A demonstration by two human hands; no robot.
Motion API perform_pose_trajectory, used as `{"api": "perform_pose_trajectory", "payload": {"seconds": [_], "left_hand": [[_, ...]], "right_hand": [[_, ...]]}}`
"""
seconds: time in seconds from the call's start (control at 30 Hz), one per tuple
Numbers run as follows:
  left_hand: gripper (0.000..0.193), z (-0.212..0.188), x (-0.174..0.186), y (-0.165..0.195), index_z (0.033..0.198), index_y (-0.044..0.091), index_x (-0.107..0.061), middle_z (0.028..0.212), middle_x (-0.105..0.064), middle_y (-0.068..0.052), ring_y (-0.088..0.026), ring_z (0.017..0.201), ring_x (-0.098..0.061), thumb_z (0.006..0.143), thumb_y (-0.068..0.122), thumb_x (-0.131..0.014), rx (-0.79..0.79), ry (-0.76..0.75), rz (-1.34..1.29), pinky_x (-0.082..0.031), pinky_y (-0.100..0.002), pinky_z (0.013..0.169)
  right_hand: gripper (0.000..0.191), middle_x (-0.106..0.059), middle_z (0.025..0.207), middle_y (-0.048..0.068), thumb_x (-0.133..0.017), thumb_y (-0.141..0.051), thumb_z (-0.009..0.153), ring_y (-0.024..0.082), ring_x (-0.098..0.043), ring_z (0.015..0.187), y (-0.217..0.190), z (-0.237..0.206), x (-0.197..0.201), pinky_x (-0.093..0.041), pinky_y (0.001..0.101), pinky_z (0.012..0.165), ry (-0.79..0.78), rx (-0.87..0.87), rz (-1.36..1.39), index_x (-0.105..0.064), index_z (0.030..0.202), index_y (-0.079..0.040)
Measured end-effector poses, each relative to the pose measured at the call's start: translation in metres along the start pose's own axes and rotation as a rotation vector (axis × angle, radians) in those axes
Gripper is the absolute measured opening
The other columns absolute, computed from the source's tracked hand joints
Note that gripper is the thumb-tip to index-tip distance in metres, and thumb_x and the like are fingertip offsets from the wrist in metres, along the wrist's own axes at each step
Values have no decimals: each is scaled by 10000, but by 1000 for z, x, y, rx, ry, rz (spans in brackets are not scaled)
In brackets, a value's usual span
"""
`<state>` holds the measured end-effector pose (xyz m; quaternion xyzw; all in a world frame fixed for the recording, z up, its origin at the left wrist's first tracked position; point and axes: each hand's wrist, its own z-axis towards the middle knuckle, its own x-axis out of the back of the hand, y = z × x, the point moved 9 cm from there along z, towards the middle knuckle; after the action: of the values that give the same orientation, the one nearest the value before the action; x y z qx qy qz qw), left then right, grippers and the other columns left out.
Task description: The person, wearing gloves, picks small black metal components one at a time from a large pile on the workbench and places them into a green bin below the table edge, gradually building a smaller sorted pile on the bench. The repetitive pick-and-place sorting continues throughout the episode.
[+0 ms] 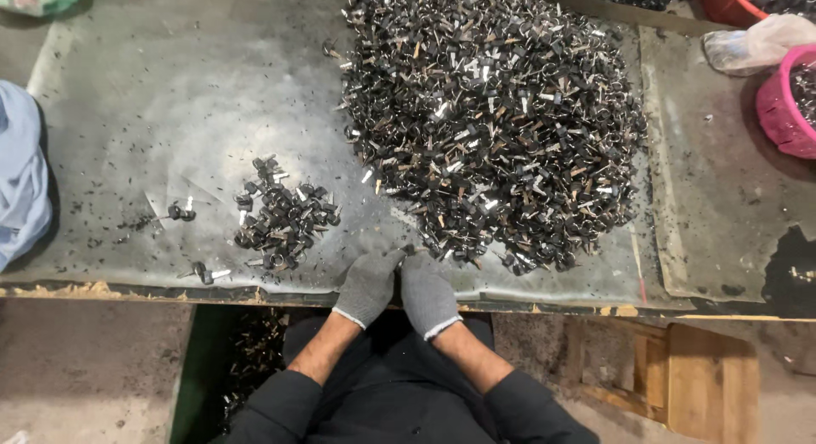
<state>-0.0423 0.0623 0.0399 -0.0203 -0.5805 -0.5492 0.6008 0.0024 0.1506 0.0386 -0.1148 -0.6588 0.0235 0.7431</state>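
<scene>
Both my hands wear grey knit gloves and meet at the near edge of the worktable [153,113]. My left hand [368,284] and my right hand [427,293] lie side by side, fingertips together at the foot of a big heap of small black and silver metal parts [493,113]. Whatever sits between the fingertips is too small to make out. A smaller pile of the same dark parts [285,216] lies just left of my left hand. Two stray pieces [180,212] [204,273] rest further left.
A pink basket [786,104] and a red tub [727,2] holding more parts stand at the far right, beside a crumpled plastic bag [756,43]. Blue cloth [19,172] lies at the left edge. A wooden stool [697,380] stands below the table on the right.
</scene>
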Motion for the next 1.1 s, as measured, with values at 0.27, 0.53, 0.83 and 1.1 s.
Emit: {"api": "perform_pose_trajectory", "payload": {"seconds": [0.27,0.53,0.83,1.1], "left_hand": [[297,-12,5,-2,1076,74,-716,751,-656,-167,-373,701,-658,780,83,-713,49,52,168,-524,-505,636],[124,-13,1,-15,730,90,-675,700,-657,-124,-360,687,-663,760,172,-762,122,77,81,-509,-510,631],[87,-16,1,-7,833,95,-717,745,-673,-114,-346,686,-671,748,88,-697,-16,177,1,-527,-488,611],[77,-16,-7,-10,749,99,-672,709,-650,-120,-350,687,-663,764,133,-740,26,92,78,-515,-497,622]], "right_hand": [[258,-704,957,264,-605,-209,967,437,-698,892,29,-4,-29,-555,525,747,-302,-198,344,-600,1097,14],[282,-595,1326,268,-559,-93,983,341,-757,860,15,-29,-35,-602,455,708,-378,25,98,-582,1257,-35],[355,-750,921,206,-555,-199,1016,343,-764,792,15,-13,-29,-607,459,709,-482,-152,442,-488,1291,15],[334,-736,940,250,-610,-293,1005,394,-734,886,27,-15,-35,-562,489,774,-478,-230,317,-575,1124,17]]}}
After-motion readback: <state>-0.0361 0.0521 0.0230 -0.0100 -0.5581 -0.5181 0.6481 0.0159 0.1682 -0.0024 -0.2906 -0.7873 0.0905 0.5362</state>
